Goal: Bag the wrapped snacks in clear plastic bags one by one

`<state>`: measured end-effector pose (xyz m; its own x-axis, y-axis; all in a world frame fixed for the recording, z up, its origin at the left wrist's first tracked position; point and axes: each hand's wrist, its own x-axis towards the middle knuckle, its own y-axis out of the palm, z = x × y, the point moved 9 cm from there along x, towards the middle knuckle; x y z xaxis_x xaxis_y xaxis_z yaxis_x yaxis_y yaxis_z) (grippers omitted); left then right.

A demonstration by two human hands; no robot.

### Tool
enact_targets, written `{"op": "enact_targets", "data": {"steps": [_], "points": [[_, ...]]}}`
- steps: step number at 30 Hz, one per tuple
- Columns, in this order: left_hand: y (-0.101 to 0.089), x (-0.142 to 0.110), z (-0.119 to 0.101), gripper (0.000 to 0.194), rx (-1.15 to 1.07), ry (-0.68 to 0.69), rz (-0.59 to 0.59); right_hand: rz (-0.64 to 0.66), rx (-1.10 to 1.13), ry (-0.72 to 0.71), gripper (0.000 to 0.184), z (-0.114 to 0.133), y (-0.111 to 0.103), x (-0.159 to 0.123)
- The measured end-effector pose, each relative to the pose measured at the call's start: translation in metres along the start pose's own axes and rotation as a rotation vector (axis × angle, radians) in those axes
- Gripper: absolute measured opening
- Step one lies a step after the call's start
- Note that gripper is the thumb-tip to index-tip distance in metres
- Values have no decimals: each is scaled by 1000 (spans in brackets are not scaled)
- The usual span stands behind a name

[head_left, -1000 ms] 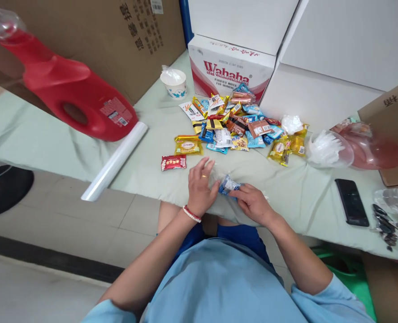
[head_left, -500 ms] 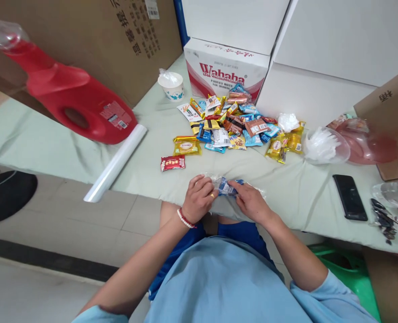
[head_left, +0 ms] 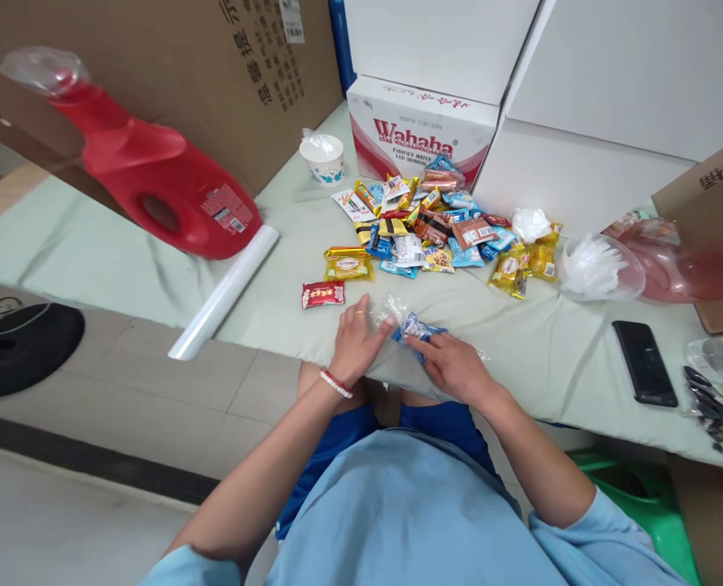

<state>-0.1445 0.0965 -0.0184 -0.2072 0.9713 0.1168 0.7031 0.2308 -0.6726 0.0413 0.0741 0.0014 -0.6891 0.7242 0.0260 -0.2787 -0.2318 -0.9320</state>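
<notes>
A blue snack packet (head_left: 416,327) lies at the table's front edge, bundled in crinkled clear plastic film (head_left: 393,308). My right hand (head_left: 457,368) grips the packet from the right, its index finger laid over the top and the other fingers curled, partly hidden. To the left of the film is my left hand (head_left: 357,340), open, fingers stretched forward and thumb apart; the thumb tip comes close to the film, and whether it touches I cannot tell. A red snack packet (head_left: 323,295) lies just beyond my left fingertips, with a yellow packet (head_left: 348,266) behind it.
A pile of mixed snack packets (head_left: 428,228) sits before the Wahaha box (head_left: 422,134). On the left are a red jug (head_left: 172,187), a white film roll (head_left: 224,293) and a paper cup (head_left: 323,160). To the right are a plastic bowl (head_left: 633,273) and a phone (head_left: 645,363).
My left hand has let go of the film, its fingers opening out to the left. The blue packet now looks more bunched up under my right hand. The view has shifted slightly.
</notes>
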Motion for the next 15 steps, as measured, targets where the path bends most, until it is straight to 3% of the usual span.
{"op": "enact_targets", "data": {"steps": [4, 6, 9, 11, 13, 15], "points": [[24, 18, -5, 87, 40, -86, 102, 37, -22, 38, 55, -2, -4, 8], [29, 24, 1, 70, -43, -174, 139, 50, -2, 53, 54, -4, -6, 11], [27, 26, 10, 25, -240, -282, 188, 67, 58, 72, 53, -7, -8, 13], [12, 26, 2, 12, -286, -238, 100, 72, 94, 68, 53, -9, -8, 15], [-4, 20, -20, 9, -260, -106, -6, 71, 124, 46, 52, -10, -5, 17], [-3, 8, -49, 5, -236, 43, 14, 60, 163, 5, 46, -9, -2, 19]]}}
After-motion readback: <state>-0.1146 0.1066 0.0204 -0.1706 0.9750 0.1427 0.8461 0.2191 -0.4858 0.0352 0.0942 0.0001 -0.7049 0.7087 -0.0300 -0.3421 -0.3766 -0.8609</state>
